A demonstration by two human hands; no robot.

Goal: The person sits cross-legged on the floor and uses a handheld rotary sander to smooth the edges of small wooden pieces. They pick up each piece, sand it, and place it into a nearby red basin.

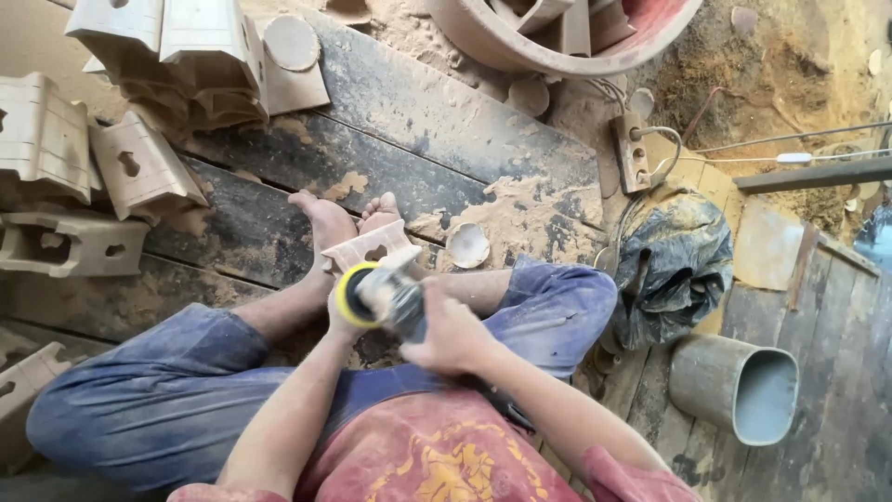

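Right hand (452, 336) closed on sander (383, 296), above the lap. Left hand (342, 321), largely hidden, grips wooden block (368, 249) beneath it. Black bag (671, 265) right of sander; dusty plank floor (446, 139).

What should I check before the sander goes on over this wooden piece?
1. Right hand grips the sander body: ok.
2. Left hand sits beside the yellow disc: not ok, very close.
3. Wooden piece braced by the bare feet: ok, though toes are unprotected.
4. Disc contact with the piece: cannot tell, motion blurred.
5. Power strip and cables lie in sawdust: not ok.
6. Loose carved blocks are apart from the work: ok.
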